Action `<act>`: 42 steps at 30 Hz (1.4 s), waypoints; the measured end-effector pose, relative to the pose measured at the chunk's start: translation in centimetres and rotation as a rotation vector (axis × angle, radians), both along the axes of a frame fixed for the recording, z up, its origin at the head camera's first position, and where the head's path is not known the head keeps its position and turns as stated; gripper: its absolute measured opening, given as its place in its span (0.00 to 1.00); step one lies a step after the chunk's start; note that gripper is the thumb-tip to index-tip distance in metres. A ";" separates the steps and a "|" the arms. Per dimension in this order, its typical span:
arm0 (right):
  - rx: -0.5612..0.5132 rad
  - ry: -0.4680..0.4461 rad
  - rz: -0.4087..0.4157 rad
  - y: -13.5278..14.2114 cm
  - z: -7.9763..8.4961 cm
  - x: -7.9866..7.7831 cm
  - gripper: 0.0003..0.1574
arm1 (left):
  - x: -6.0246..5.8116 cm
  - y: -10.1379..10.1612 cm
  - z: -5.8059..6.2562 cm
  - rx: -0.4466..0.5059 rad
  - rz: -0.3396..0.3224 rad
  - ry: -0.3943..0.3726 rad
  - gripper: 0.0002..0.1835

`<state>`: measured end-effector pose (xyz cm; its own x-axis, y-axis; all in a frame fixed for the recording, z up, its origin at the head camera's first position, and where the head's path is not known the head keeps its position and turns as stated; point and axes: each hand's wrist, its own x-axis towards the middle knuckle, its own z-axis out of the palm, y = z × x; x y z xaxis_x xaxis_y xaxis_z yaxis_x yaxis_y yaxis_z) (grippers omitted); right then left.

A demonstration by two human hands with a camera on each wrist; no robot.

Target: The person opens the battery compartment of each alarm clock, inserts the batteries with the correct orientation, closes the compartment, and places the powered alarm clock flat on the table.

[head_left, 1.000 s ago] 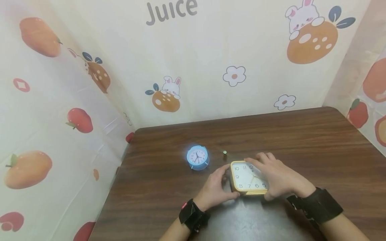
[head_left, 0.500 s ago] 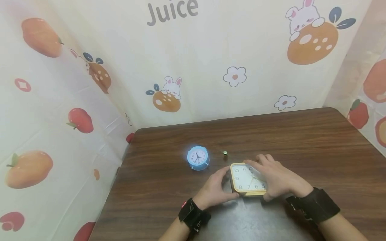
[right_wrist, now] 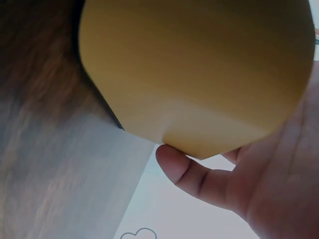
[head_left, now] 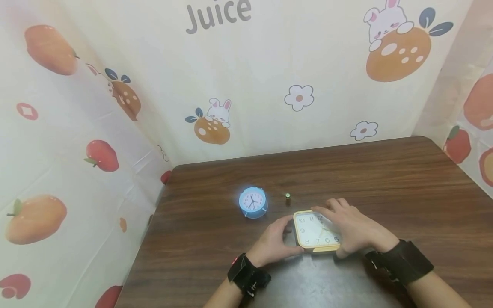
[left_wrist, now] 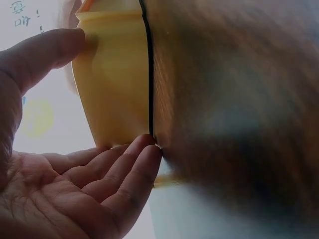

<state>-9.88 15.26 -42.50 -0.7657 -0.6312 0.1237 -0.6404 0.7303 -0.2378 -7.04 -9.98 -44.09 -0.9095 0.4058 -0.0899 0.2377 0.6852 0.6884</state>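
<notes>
Both hands hold a square yellow-rimmed clock [head_left: 316, 231] with a white face, its dial facing up. My left hand [head_left: 274, 244] grips the left side, thumb at the near corner and fingers along the far part. In the left wrist view its thumb presses the yellow casing [left_wrist: 117, 79] and the fingertips reach the back edge. Across the dial's right part lies my right hand [head_left: 356, 226], fingers at the top edge, thumb at the near right corner. The right wrist view shows that thumb at the casing's [right_wrist: 194, 69] lower edge. The right hand hides the dial's right side.
A small round blue alarm clock [head_left: 253, 202] stands left of the hands on the brown wooden table [head_left: 215, 179]. Between the two clocks, farther back, is a tiny cylinder with a pale green top [head_left: 287, 196]. A fruit-printed curtain [head_left: 262, 64] encloses the back and sides.
The yellow clock has shifted slightly downward in the head view, and less of its dark left side shows. Both hands keep their hold and have moved only a little.
</notes>
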 end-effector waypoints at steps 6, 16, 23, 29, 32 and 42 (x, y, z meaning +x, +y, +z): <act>0.001 0.001 -0.001 0.2 0.0 0.0 0.74 | -0.2 -0.2 0.0 -0.001 0.007 -0.007 0.47; -0.013 -0.027 0.024 0.3 0.1 0.1 0.76 | 0.0 -1.4 0.9 -0.022 0.068 0.031 0.50; -0.001 -0.074 0.021 0.3 0.4 0.2 0.74 | -0.4 -2.8 1.8 0.006 0.088 0.108 0.46; -0.066 -0.023 -0.011 0.0 0.2 0.1 0.58 | -0.8 -3.8 2.5 0.030 0.158 0.108 0.45; -0.103 0.024 -0.032 -0.3 0.0 -0.1 0.51 | -1.0 -4.4 2.6 0.048 0.189 0.108 0.44; -0.321 0.124 -0.020 -2.7 0.1 0.5 0.37 | -2.2 -6.4 2.5 0.155 0.302 0.266 0.39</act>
<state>-9.38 12.58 -42.43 -0.7443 -0.5299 0.4066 -0.6651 0.6439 -0.3782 -9.22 -16.36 -41.60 -0.9728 0.1082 0.2047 0.2254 0.6441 0.7309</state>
